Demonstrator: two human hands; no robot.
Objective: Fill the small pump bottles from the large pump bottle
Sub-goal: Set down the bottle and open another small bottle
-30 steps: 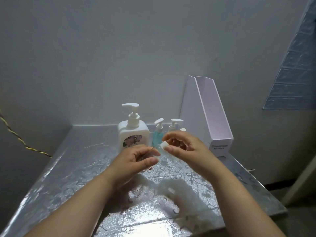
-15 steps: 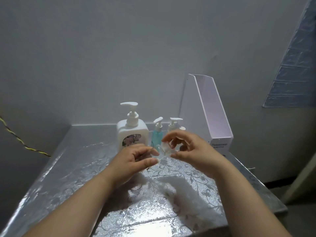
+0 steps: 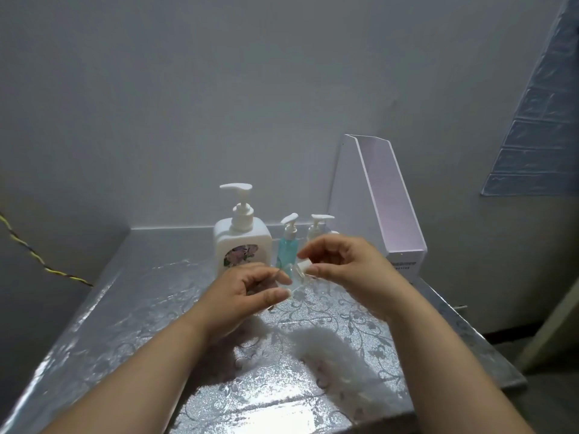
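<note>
The large white pump bottle [image 3: 242, 244] with a flower label stands at the back of the table. To its right stand a small blue pump bottle [image 3: 287, 248] and a small pale pump bottle [image 3: 317, 227], partly hidden by my right hand. Just in front of them I hold a small clear bottle [image 3: 294, 278] above the table. My left hand [image 3: 247, 291] grips its body, which is mostly hidden by the fingers. My right hand [image 3: 347, 266] pinches its white cap [image 3: 304, 265] between thumb and fingers.
A white file holder [image 3: 388, 202] stands upright at the back right, close to the small bottles. The silver patterned table [image 3: 141, 308] ends in a wall at the back and an edge on the right. A yellow-black cable [image 3: 37, 258] hangs at the left.
My right hand's fingers have shifted on the white cap of the clear bottle. Both hands stay in about the same place. The standing bottles have not moved.
</note>
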